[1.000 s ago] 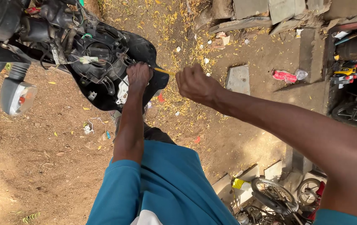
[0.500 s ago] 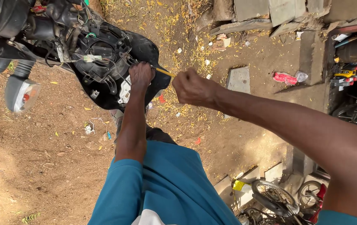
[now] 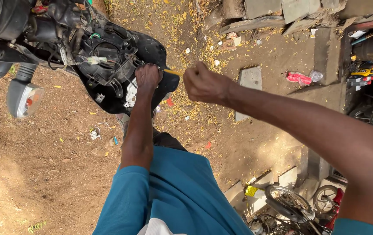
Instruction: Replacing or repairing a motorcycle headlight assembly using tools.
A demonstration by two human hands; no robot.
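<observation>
Brown dirt ground [image 3: 43,174], strewn with yellow leaf bits, fills most of my view. On it stands the scooter's opened black front housing [image 3: 117,65], a shell holding wires, connectors and a white plug, with a turn signal [image 3: 24,98] hanging at its left. My left hand [image 3: 147,78] reaches straight out, fingers curled down on the housing's edge. My right hand [image 3: 204,83] is a tight fist around a yellow-handled tool [image 3: 172,72], whose tip points at the housing just beside my left hand.
</observation>
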